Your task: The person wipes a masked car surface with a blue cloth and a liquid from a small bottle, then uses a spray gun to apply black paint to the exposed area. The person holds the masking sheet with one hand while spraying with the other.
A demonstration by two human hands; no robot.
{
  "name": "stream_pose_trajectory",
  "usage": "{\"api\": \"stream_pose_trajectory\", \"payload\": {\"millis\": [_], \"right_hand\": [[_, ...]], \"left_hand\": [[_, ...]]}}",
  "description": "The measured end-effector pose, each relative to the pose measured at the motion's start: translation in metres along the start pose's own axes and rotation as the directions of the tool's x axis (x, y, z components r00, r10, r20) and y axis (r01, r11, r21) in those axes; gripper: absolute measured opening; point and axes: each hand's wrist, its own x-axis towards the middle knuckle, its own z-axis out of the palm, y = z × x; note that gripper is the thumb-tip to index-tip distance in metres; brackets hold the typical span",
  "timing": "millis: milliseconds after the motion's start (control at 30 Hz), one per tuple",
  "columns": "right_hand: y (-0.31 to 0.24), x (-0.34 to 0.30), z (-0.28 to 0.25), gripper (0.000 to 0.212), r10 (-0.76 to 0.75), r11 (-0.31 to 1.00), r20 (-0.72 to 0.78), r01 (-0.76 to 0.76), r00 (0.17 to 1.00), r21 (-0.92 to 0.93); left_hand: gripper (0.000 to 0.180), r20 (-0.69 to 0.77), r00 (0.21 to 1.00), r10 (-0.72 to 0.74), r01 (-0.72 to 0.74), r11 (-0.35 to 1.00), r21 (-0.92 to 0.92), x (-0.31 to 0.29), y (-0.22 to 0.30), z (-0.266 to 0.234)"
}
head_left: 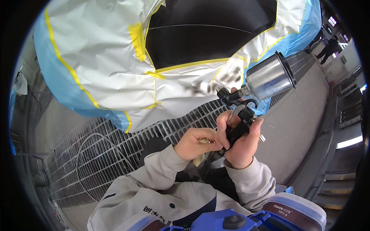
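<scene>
My right hand [243, 148] is wrapped around the black grip of a spray gun [241, 125], which tilts up and away from me. A shiny metal paint cup [268, 77] with a black lid sits on the gun, leaning to the right. My left hand [197, 143] is closed beside the lower end of the grip, its fingertips close to my right fingers. A crumpled pale cloth [199, 159] pokes out beneath the left hand. Ahead is a black car panel [204, 42], framed by white masking paper [96, 42] and yellow tape [192, 65].
Blue plastic film [65, 92] hangs at the masked car's sides. Dark overspray marks the paper near the gun. Below lies a metal floor grate [104, 154], with a thin hose [79, 158] looping over it. Another person [329, 49] stands far right. A blue respirator [219, 220] shows at the bottom.
</scene>
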Motion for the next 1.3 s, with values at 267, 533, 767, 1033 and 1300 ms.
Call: {"api": "stream_pose_trajectory", "payload": {"millis": [267,533,767,1033,1300], "right_hand": [[0.004,-0.004,0.002,0.092,0.006,0.998,0.057,-0.009,0.998,0.063],[0.003,-0.017,0.007,0.095,0.073,0.997,0.015,-0.073,0.997,-0.018],[0.011,-0.019,0.000,0.087,0.113,0.993,0.025,-0.113,0.993,0.016],[0.012,-0.014,0.003,0.087,0.108,0.994,0.058,-0.108,0.992,-0.001],[0.011,-0.011,0.006,0.086,0.102,0.994,0.065,-0.104,0.993,0.032]], "left_hand": [[0.039,-0.195,0.977,-0.082,0.059,0.991,-0.123,-0.018,-0.055,-0.037],[0.032,-0.317,0.704,-0.635,0.167,0.582,-0.796,-0.081,-0.172,-0.103],[0.047,-0.460,0.809,-0.365,0.184,0.901,-0.393,-0.081,-0.184,-0.089],[0.053,-0.598,0.794,-0.112,0.081,0.994,-0.078,-0.085,-0.129,-0.106],[0.053,-0.531,0.814,-0.237,-0.137,0.809,-0.571,-0.077,-0.076,-0.090]]}}
